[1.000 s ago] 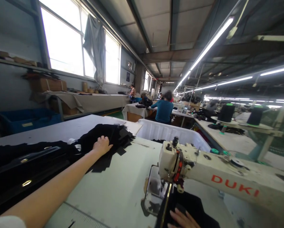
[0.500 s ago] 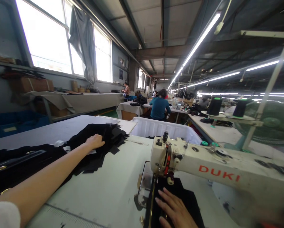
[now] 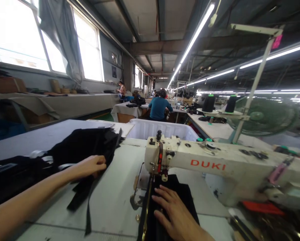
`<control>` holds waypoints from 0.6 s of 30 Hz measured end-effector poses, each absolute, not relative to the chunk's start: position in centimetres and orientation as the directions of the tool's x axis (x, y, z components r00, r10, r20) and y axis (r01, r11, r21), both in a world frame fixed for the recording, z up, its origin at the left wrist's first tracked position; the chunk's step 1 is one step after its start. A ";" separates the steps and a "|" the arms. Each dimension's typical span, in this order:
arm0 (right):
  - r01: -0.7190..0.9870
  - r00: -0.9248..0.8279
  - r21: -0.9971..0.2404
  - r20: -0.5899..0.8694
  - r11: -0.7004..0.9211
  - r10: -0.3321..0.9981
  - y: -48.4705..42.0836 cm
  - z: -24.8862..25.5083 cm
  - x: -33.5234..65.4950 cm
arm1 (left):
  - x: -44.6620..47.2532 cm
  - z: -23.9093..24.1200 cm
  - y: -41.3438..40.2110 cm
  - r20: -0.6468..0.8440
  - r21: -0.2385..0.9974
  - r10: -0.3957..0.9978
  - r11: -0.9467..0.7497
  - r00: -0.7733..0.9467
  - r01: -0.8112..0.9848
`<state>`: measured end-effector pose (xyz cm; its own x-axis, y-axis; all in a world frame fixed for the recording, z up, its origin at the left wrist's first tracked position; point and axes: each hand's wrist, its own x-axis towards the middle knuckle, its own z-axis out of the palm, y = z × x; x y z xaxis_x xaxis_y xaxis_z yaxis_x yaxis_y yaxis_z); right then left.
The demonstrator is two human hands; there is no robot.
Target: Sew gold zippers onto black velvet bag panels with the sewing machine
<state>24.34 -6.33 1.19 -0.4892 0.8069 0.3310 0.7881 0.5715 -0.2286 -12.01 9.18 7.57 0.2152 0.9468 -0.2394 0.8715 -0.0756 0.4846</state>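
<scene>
My left hand point(image 3: 93, 165) is closed on a thin black fabric piece point(image 3: 88, 214), which stands on edge and hangs down over the table. Beside and behind it lies a heap of black fabric pieces point(image 3: 77, 142). My right hand point(image 3: 173, 211) lies flat, fingers spread, on black fabric point(image 3: 186, 194) with a gold metallic line like a zipper point(image 3: 146, 214) along its left side. The front of this work sits under the head of a cream sewing machine point(image 3: 175, 157); the needle is too small to make out.
A white plastic bin point(image 3: 162, 128) stands behind the machine. To the right are black thread cones point(image 3: 208, 103) on a stand and a green fan point(image 3: 267, 115). Pink-handled snips point(image 3: 277, 172) rest on the machine. A person in a blue top point(image 3: 158, 107) sits further off.
My left hand has drawn back from the far end of the heap, bringing a black piece towards me. My right hand stays on the fabric. The view has turned rightward.
</scene>
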 end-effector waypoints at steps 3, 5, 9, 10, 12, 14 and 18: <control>0.803 -0.426 -0.311 0.295 0.508 0.855 -6.8 1.8 23.6 | -7.1 4.0 1.7 -0.385 0.657 0.809 -0.098 0.445 0.747; 0.808 -0.418 -0.331 0.262 0.488 0.870 -7.0 1.9 23.1 | -4.1 2.8 -2.3 -0.451 0.731 0.710 -0.055 0.542 0.680; 0.824 -0.411 -0.339 0.194 0.454 0.891 -7.3 1.9 22.9 | -0.5 2.3 -5.0 -0.320 0.736 0.700 -0.241 0.638 0.633; 0.823 -0.417 -0.340 0.180 0.455 0.891 -7.4 1.9 23.0 | -0.2 2.2 -4.9 -0.171 0.690 0.743 -0.378 0.647 0.617; 0.818 -0.436 -0.343 0.155 0.462 0.887 -7.6 1.9 23.2 | 0.0 1.6 -4.5 0.133 0.528 0.751 -0.606 0.646 0.595; 0.815 -0.445 -0.344 0.144 0.466 0.884 -7.8 2.0 23.5 | -0.2 0.9 -4.0 0.274 0.370 0.685 -0.723 0.675 0.583; 0.823 -0.428 -0.330 0.176 0.462 0.887 -8.0 1.8 23.4 | -0.9 -0.6 -3.3 0.363 0.141 0.565 -0.820 0.741 0.555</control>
<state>23.44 -7.99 1.80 -0.4278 0.8866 0.1756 0.8227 0.4625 -0.3305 -0.86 -3.26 -0.61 0.7411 0.5647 0.3632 0.5553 -0.8196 0.1413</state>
